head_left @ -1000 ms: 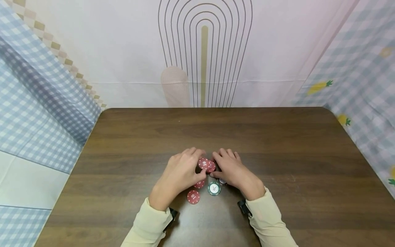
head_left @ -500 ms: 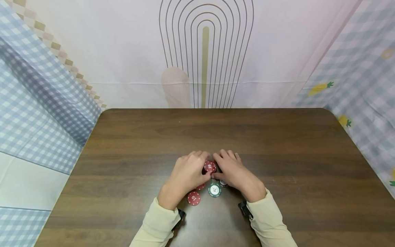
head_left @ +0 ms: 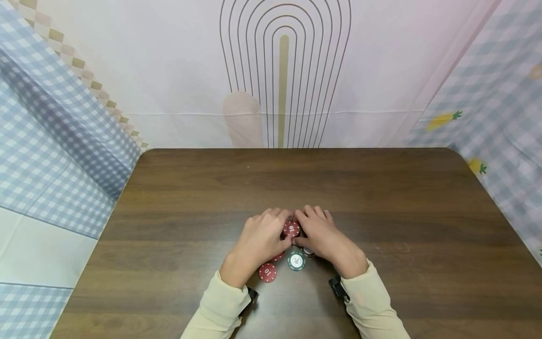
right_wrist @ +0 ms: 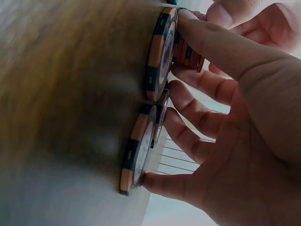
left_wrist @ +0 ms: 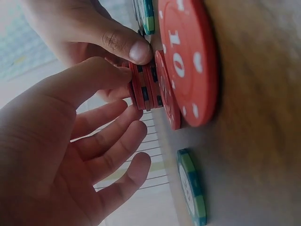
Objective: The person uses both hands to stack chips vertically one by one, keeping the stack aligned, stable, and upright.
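1. Dark brown wood grain covers the table, which fills the lower half of the head view; behind it hangs a pale curtain with an arch of thin lines, and blue checked cloth drapes the left and right edges of the frame.
2. At lower centre, the left hand curls its thumb and fingers round a short stack of red chips, pinching it from the left.
3. Facing it, the right hand grips the same stack from the right, thumb tip pressed on the edge in the left wrist view.
4. Just below the hands lie a loose red chip marked 10 and a green chip marked 20, close together but apart.
5. Orange-and-black chips lie under the right palm in the right wrist view; their number is hard to tell, perhaps three.
6. Cream sleeves cover both forearms.
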`<state>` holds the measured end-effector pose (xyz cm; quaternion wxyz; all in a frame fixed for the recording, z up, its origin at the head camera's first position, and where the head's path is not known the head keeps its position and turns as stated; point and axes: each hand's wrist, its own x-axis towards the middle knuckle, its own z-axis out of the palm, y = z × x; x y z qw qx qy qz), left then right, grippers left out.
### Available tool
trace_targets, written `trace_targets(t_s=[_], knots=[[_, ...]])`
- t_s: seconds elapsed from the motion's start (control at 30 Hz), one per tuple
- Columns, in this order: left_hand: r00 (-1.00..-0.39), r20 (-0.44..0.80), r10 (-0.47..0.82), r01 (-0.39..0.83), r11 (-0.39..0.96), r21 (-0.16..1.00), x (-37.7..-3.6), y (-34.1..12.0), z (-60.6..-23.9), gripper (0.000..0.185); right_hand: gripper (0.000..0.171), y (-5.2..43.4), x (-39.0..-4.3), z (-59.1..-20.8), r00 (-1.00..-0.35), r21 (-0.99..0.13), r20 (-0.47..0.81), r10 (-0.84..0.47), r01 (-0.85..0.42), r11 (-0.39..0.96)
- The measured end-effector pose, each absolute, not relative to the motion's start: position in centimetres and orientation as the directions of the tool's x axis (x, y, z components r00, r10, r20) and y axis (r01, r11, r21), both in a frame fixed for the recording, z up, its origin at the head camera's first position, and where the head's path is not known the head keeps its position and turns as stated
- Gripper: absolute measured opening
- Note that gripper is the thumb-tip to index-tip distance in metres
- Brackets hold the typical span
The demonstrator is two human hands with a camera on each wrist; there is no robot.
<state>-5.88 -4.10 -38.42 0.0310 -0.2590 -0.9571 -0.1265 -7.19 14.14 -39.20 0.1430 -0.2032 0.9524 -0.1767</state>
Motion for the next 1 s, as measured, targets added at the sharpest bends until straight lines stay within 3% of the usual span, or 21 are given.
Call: trace_targets(t_s=[0.57,1.0], knots=[[-0.887,0.009,0.461,0.445,0.851,0.28,-6.2,-5.8,-37.4,0.04,0.038,14.3,-7.0,-39.3,-0.869,-0.393,-0.239,-0.433,-0.321,0.862],[-0.889,0.074,0.452,0.453,0.842,0.294,-5.7,-9.1,-33.4,0.038,0.038,14.2,-7.5,-39.2,-0.863,-0.399,-0.241,-0.443,-0.328,0.856]])
